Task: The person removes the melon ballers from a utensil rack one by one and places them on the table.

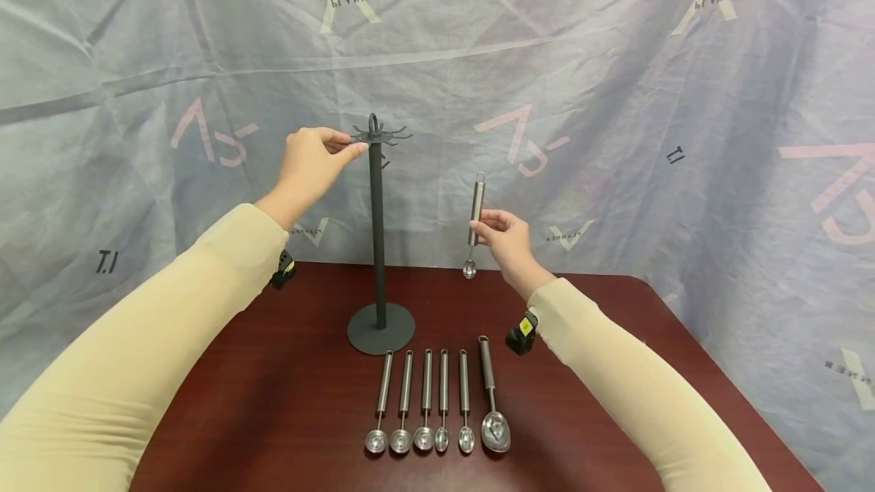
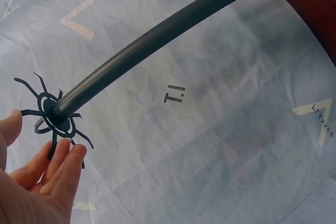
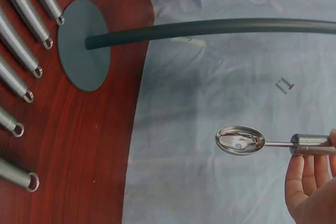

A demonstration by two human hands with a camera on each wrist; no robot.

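Note:
My left hand (image 1: pixel 311 165) is at the top of a dark grey utensil stand (image 1: pixel 378 234), thumb and fingertips on its ring of hooks (image 2: pixel 55 116). The thumb touches one hook's tip while the fingers sit against hooks on the lower side. My right hand (image 1: pixel 507 243) pinches the steel handle of a small melon baller (image 1: pixel 477 207), held upright above the table, hanging loop up and bowl down. Its shiny oval bowl (image 3: pixel 240 140) has a small hole. The melon baller is to the right of the stand, apart from it.
Several steel scoops (image 1: pixel 424 439) lie in a row before the stand's round base (image 1: pixel 380 340), loops toward it. A larger ice-cream-type scoop (image 1: pixel 495 431) ends the row at right. The reddish-brown table (image 1: pixel 287 401) backs onto a printed grey cloth (image 1: pixel 437 82).

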